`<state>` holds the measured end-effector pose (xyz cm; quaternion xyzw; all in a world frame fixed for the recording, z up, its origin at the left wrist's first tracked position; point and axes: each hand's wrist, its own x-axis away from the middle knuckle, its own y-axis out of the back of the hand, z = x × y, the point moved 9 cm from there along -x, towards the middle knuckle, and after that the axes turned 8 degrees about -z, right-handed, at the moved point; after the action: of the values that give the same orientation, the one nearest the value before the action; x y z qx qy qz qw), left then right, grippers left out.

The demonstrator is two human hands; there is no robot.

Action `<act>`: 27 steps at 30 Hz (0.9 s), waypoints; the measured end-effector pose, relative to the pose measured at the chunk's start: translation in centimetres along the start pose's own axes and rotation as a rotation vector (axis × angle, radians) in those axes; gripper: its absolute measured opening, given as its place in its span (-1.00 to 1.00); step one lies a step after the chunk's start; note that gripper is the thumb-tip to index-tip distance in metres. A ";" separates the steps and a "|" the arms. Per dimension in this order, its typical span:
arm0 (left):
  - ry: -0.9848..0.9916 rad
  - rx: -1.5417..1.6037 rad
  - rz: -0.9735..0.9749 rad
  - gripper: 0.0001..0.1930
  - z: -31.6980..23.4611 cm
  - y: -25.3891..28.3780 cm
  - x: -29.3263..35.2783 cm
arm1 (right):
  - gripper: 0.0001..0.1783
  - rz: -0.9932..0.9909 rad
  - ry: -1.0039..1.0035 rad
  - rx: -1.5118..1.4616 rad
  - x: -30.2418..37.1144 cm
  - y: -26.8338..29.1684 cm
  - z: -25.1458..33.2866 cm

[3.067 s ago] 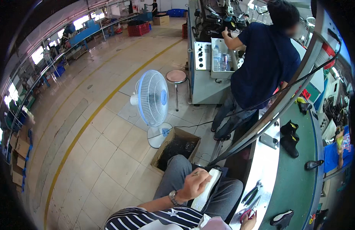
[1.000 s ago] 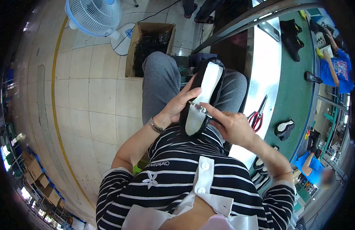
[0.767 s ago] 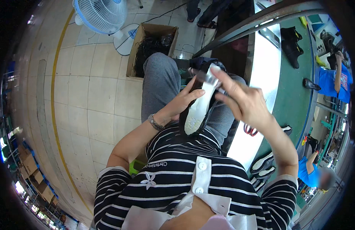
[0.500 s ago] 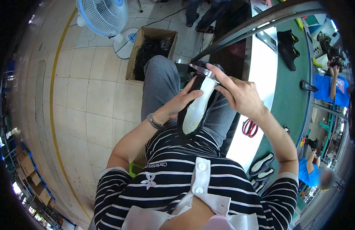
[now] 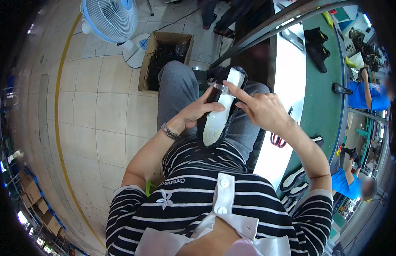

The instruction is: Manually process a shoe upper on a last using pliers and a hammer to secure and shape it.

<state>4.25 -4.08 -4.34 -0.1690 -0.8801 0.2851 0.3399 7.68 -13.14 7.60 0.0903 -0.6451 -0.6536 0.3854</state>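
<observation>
A black shoe with a white insole lies on my lap, toe away from me. My left hand grips its left side near the middle. My right hand touches the shoe's far end, with the index finger stretched onto the insole. A thin clear band crosses the insole by that fingertip. I sit in grey trousers and a striped top.
A cardboard box of black scraps and a white floor fan stand ahead on the tiled floor. On my right runs a green conveyor with black shoes; red-handled scissors lie on its white ledge. People in blue work beyond it.
My head has tilted down from the room to my lap. My right hand has slid from the shoe's heel end up to its far end; the left hand keeps its grip.
</observation>
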 end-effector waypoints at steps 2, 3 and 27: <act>0.012 -0.003 0.004 0.04 0.3 0.2 0.4 | -0.29 -0.309 0.107 -0.188 0.8 3.0 1.7; 0.015 -0.030 0.004 0.05 0.3 0.2 0.4 | -0.31 -0.340 0.125 -0.293 1.0 2.3 1.7; -0.075 0.012 -0.053 0.07 4.2 0.3 4.1 | -0.25 -0.020 0.122 0.032 2.4 -1.9 4.2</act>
<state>-1.57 -3.49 -5.00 -0.1329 -0.8946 0.2873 0.3152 2.73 -11.62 7.44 0.1425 -0.6298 -0.6404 0.4158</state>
